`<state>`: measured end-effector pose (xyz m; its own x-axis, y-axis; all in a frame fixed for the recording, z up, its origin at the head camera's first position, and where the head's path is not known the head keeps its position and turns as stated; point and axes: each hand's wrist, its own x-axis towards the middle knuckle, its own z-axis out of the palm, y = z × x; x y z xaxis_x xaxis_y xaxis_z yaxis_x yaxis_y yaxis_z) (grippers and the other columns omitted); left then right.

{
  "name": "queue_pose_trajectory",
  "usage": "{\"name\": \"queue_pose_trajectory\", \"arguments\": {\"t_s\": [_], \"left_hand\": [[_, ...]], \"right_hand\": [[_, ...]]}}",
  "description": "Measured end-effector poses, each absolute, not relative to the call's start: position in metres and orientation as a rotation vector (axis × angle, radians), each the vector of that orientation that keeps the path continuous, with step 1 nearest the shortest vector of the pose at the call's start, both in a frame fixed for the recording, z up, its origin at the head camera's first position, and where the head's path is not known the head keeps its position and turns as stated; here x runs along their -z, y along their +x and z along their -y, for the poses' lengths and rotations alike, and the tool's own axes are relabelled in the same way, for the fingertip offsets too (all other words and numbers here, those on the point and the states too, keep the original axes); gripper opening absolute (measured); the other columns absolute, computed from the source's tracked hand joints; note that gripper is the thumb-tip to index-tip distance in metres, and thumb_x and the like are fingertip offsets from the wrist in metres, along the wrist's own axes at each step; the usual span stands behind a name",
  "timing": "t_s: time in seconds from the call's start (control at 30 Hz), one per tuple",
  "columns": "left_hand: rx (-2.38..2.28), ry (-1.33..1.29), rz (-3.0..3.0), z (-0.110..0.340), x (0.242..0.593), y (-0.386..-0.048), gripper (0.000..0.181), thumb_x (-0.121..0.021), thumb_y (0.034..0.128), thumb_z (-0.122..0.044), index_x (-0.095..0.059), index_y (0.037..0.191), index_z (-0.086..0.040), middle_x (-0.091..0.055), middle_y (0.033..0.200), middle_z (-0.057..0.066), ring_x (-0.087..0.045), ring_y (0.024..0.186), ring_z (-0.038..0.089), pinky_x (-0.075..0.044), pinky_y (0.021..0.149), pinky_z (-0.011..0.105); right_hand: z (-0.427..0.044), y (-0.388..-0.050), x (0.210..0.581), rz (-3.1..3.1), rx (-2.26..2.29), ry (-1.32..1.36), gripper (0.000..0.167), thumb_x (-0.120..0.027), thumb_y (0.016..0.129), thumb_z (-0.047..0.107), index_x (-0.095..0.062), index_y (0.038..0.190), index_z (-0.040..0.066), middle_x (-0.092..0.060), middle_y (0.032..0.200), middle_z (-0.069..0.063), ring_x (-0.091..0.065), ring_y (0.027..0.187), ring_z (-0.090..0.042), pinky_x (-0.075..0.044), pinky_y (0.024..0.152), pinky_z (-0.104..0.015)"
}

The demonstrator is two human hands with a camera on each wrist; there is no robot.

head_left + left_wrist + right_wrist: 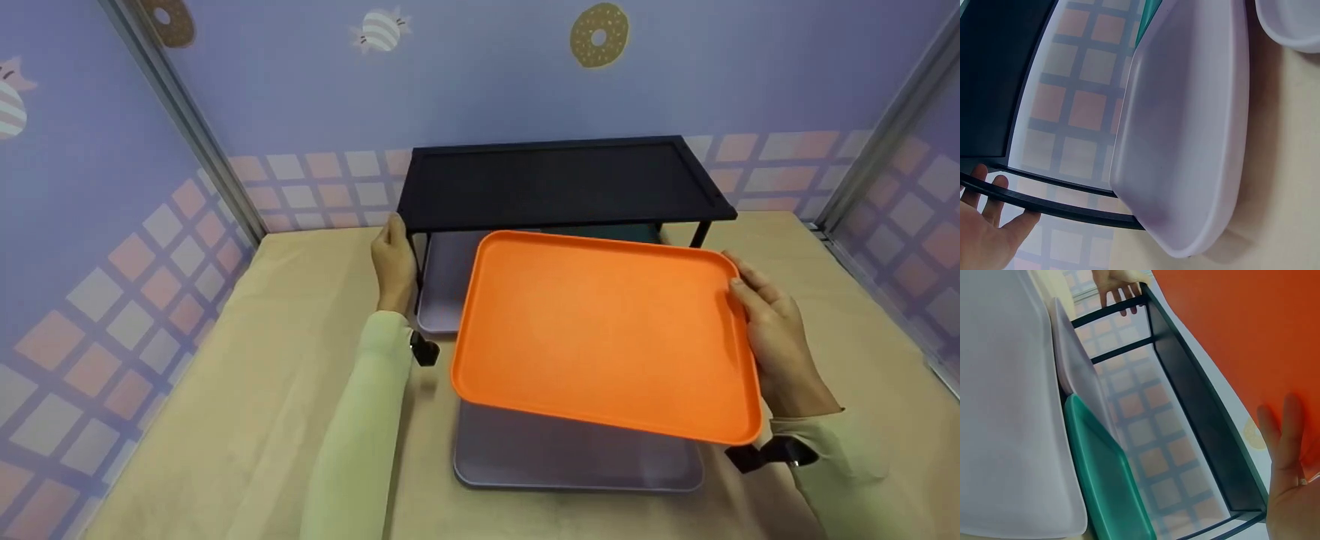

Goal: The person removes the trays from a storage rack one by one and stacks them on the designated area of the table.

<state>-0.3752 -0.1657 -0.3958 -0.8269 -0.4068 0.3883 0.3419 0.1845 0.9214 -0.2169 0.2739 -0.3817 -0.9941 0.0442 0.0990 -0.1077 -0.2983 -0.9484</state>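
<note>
My right hand [780, 337] pinches the right rim of an orange tray [600, 337], thumb on top and fingers underneath. The tray is held up and tilted in front of a black rack [555, 184]. At the rack's left end, my left hand [394, 262] grips a thin leg near the top; in the left wrist view the fingers [995, 197] reach around it. Under the rack lie a pale purple tray [1179, 124] and a green tray [1109, 478]. A second pale purple tray [577, 454] rests on the table below the orange one, which hides part of it.
A cream cloth [225, 420] covers the table. Purple walls [487, 82] with checks and painted sweets enclose the back and both sides, with metal posts [187, 120] at the corners.
</note>
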Motion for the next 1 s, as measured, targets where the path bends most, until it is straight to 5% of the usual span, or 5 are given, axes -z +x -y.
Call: {"name": "queue_pose_trajectory", "arguments": {"t_s": [0.43, 0.6, 0.87, 1.0], "left_hand": [[1.716, 0.049, 1.918, 0.169, 0.397, -0.375, 0.042, -0.04, 0.1119, -0.031, -0.038, 0.073, -0.014, -0.037, 0.074, 0.0, -0.038, 0.074, 0.011, -0.035, 0.077, 0.027], [1.727, 0.032, 1.914, 0.168, 0.397, -0.375, 0.044, -0.039, 0.1121, -0.031, -0.033, 0.072, -0.015, -0.025, 0.071, -0.002, -0.027, 0.067, 0.012, -0.031, 0.075, 0.03], [1.726, 0.039, 1.885, 0.168, 0.397, -0.374, 0.045, -0.04, 0.1119, -0.031, -0.031, 0.07, -0.016, -0.024, 0.067, -0.005, -0.023, 0.061, 0.008, -0.024, 0.066, 0.028], [1.737, 0.035, 1.884, 0.168, 0.397, -0.374, 0.046, -0.04, 0.1119, -0.032, -0.03, 0.07, -0.016, -0.024, 0.066, -0.005, -0.022, 0.059, 0.008, -0.023, 0.064, 0.027]], "right_hand": [[-0.269, -0.216, 0.394, 1.953, -2.354, 0.101, 0.061, -0.052, 0.108, 0.029, -0.026, 0.161, 0.012, -0.018, 0.17, -0.008, -0.055, 0.123, 0.002, -0.048, 0.096, -0.014], [-0.268, -0.215, 0.399, 1.984, -2.365, 0.057, 0.064, -0.052, 0.108, 0.031, -0.023, 0.162, 0.013, -0.015, 0.171, -0.005, -0.05, 0.129, 0.001, -0.047, 0.097, -0.013], [-0.266, -0.216, 0.406, 2.028, -2.348, 0.063, 0.065, -0.052, 0.108, 0.033, -0.023, 0.162, 0.012, -0.016, 0.17, -0.01, -0.053, 0.123, 0.001, -0.048, 0.096, -0.014], [-0.265, -0.216, 0.409, 2.059, -2.338, 0.067, 0.066, -0.052, 0.108, 0.035, -0.022, 0.162, 0.011, -0.015, 0.17, -0.008, -0.047, 0.133, -0.004, -0.047, 0.097, -0.013]]}}
